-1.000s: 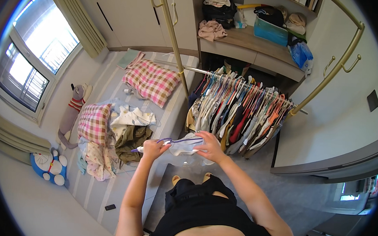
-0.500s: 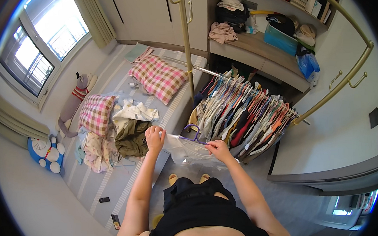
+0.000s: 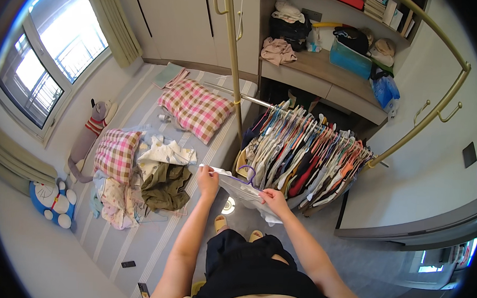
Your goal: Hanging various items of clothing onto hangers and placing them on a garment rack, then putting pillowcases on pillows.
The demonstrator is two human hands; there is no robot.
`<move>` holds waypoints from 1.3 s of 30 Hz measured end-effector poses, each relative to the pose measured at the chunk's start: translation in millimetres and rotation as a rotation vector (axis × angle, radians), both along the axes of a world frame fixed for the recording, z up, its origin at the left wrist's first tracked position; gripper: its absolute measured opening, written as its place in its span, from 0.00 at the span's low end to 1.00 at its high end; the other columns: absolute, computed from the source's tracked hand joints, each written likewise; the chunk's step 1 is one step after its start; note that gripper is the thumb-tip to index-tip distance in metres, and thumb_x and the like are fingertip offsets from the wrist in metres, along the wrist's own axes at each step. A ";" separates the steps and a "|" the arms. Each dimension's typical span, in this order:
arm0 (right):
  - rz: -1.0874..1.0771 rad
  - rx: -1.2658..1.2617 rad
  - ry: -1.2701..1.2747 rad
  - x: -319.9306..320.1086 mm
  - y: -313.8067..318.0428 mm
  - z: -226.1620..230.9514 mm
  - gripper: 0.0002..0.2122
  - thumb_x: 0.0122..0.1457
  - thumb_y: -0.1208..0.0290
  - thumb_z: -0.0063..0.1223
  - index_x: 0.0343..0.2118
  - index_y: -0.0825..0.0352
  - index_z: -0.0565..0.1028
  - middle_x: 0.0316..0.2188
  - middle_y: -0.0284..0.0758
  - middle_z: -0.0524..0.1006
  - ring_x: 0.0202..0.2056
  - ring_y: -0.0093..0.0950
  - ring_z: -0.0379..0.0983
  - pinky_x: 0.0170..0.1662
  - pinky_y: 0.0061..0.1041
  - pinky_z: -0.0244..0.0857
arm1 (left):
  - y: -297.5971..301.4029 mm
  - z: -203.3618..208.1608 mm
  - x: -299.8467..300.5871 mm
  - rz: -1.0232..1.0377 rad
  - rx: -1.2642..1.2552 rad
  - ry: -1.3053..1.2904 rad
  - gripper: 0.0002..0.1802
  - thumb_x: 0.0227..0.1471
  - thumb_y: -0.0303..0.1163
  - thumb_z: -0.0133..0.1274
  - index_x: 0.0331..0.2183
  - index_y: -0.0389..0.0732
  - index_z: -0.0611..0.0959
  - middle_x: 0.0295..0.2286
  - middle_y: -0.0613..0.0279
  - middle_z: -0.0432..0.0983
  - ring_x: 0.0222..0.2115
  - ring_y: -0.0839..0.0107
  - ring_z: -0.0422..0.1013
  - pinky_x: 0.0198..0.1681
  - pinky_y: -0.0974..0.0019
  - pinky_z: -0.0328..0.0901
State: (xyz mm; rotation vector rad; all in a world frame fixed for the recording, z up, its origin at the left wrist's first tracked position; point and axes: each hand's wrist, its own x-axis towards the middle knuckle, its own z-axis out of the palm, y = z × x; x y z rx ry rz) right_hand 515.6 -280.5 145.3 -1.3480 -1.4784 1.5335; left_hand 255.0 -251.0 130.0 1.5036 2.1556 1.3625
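Observation:
A thin white shirt point(image 3: 240, 190) hangs stretched between my two hands above the floor. Its far corner is pinched in my left hand point(image 3: 208, 182), beside the bed's edge. My right hand point(image 3: 273, 200) grips the other shoulder, in front of the clothes rail. A purple hanger point(image 3: 250, 174) is in the shirt, its hook sticking up at the neckline; most of its frame is hidden by the cloth. The packed row of hung clothes point(image 3: 303, 158) lies just beyond my right hand.
On the bed point(image 3: 109, 245) lie checked pillows point(image 3: 197, 108), an olive garment point(image 3: 166, 187), other crumpled clothes and two small dark devices. A brass-coloured pole point(image 3: 236, 68) rises by the bed. Behind the rail stands a desk point(image 3: 318, 61) with a blue bin. Plush toys sit along the window wall.
My left hand has moved right, closer to my right hand, which has come slightly nearer to me. The shirt slants more, and the hanger's hook has shifted right and nearer.

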 end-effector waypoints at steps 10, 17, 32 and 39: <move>-0.225 -0.320 0.632 -118.8 80.3 -35.1 0.12 0.59 0.70 0.48 0.44 0.70 0.72 0.41 0.31 0.74 0.41 0.19 0.69 0.44 0.18 0.63 | 51.9 -51.7 -14.1 -0.579 -0.294 -0.216 0.24 0.50 0.33 0.51 0.49 0.38 0.67 0.38 0.45 0.70 0.31 0.58 0.73 0.36 0.63 0.67; -0.431 -0.505 0.738 -188.6 164.9 -45.4 0.12 0.60 0.66 0.46 0.46 0.60 0.71 0.36 0.29 0.73 0.37 0.22 0.70 0.39 0.25 0.66 | 128.3 -65.0 -61.0 -0.728 -0.295 -0.566 0.19 0.52 0.32 0.49 0.47 0.37 0.72 0.37 0.51 0.72 0.35 0.63 0.72 0.39 0.66 0.66; -0.689 -0.330 0.588 -189.4 287.4 -71.6 0.22 0.61 0.66 0.45 0.58 0.57 0.59 0.57 0.29 0.58 0.54 0.21 0.56 0.45 0.27 0.60 | 256.6 -92.9 -33.2 -0.791 -0.280 -0.026 0.25 0.48 0.27 0.44 0.51 0.39 0.65 0.35 0.42 0.73 0.29 0.45 0.71 0.30 0.49 0.66; -0.728 -0.338 0.440 -140.8 255.9 -98.6 0.23 0.61 0.64 0.45 0.59 0.54 0.56 0.57 0.33 0.57 0.55 0.27 0.57 0.44 0.29 0.62 | 294.8 -107.3 11.9 -0.761 -0.249 0.114 0.30 0.45 0.24 0.46 0.53 0.38 0.62 0.38 0.46 0.73 0.30 0.49 0.72 0.30 0.53 0.67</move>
